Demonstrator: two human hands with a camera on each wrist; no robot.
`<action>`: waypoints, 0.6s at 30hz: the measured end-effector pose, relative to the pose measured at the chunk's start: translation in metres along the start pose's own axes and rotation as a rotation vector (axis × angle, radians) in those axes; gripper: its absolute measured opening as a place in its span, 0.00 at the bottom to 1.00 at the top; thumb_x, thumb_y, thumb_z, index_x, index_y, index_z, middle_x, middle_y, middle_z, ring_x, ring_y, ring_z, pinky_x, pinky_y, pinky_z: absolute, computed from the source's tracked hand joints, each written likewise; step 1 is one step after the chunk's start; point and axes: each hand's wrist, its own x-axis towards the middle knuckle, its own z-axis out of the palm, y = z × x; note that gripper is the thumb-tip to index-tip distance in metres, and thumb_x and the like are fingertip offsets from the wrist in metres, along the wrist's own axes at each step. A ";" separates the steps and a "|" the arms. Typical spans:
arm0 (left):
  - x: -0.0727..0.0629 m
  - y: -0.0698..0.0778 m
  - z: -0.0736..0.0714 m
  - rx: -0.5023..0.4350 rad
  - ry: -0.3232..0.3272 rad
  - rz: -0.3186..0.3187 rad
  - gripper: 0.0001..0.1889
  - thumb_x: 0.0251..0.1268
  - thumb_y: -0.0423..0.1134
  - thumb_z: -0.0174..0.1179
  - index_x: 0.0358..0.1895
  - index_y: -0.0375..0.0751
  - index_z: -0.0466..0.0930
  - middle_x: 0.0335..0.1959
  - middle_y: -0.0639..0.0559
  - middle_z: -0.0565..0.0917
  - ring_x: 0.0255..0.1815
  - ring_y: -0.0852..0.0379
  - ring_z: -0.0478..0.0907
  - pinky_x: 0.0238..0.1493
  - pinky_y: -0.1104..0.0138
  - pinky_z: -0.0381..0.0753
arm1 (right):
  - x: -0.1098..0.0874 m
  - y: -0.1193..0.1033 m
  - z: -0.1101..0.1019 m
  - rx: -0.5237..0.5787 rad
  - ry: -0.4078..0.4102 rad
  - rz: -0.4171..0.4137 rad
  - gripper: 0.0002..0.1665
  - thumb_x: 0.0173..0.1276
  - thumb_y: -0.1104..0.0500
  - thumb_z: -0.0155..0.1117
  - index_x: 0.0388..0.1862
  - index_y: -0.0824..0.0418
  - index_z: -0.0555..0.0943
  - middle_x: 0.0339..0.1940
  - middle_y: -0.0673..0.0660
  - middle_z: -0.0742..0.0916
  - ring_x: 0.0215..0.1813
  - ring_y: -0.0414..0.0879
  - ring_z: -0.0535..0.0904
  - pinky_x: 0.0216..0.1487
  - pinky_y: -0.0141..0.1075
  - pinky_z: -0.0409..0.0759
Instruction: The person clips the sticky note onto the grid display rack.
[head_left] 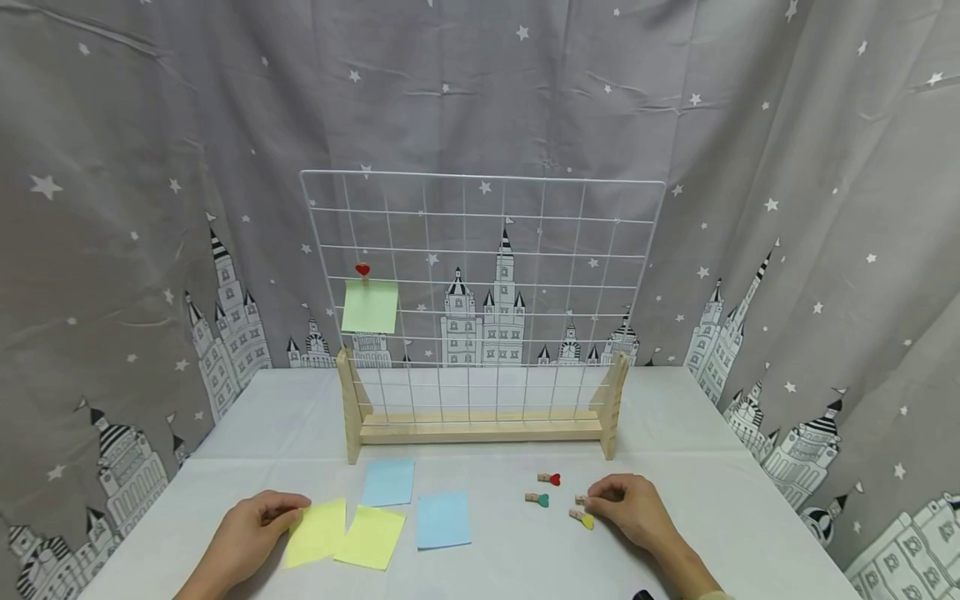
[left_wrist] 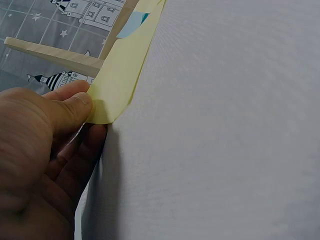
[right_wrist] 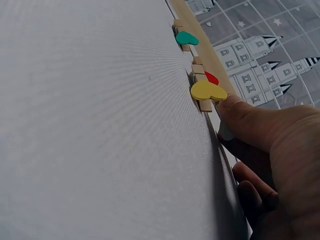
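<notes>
My left hand (head_left: 243, 533) pinches the left edge of a yellow sticky note (head_left: 318, 533); in the left wrist view that note (left_wrist: 117, 75) slopes up from thumb and fingers. Beside it lies a second yellow sticky note (head_left: 371, 537). At the right, my right hand (head_left: 633, 508) grips a small wooden clothespin (head_left: 580, 500), its far end hidden by the fingers; a pale piece (right_wrist: 226, 131) shows under the thumb in the right wrist view. Close by lie clothespins with a yellow heart (right_wrist: 207, 91), a green heart (right_wrist: 187, 38) and a red heart (head_left: 555, 479).
Two blue sticky notes (head_left: 444, 521) lie mid-table. Behind them stands a white wire grid (head_left: 483, 214) in a wooden base (head_left: 480, 432). A green note (head_left: 371, 307) hangs on it from a red-heart clothespin (head_left: 363, 271). A small black object (head_left: 642, 595) shows at the front edge.
</notes>
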 end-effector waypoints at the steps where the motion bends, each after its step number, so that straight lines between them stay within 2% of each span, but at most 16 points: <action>1: 0.000 0.000 0.000 -0.001 0.003 0.002 0.09 0.71 0.34 0.65 0.50 0.41 0.89 0.49 0.43 0.88 0.51 0.42 0.85 0.49 0.52 0.86 | 0.000 0.000 0.000 0.004 0.000 0.002 0.07 0.57 0.54 0.82 0.27 0.46 0.88 0.33 0.42 0.88 0.39 0.39 0.78 0.45 0.35 0.76; 10: -0.002 0.001 -0.003 -0.025 0.000 -0.002 0.11 0.69 0.32 0.65 0.51 0.41 0.89 0.46 0.48 0.88 0.46 0.51 0.85 0.43 0.60 0.86 | 0.002 0.000 0.000 0.094 0.030 0.011 0.06 0.60 0.58 0.79 0.30 0.49 0.88 0.31 0.44 0.90 0.38 0.39 0.81 0.42 0.32 0.78; 18: -0.003 -0.001 -0.006 -0.046 -0.017 -0.007 0.12 0.67 0.31 0.66 0.52 0.41 0.89 0.46 0.47 0.88 0.46 0.51 0.85 0.43 0.61 0.87 | 0.007 -0.002 0.002 0.195 0.072 0.058 0.04 0.61 0.61 0.78 0.32 0.54 0.89 0.32 0.48 0.90 0.36 0.42 0.81 0.35 0.31 0.79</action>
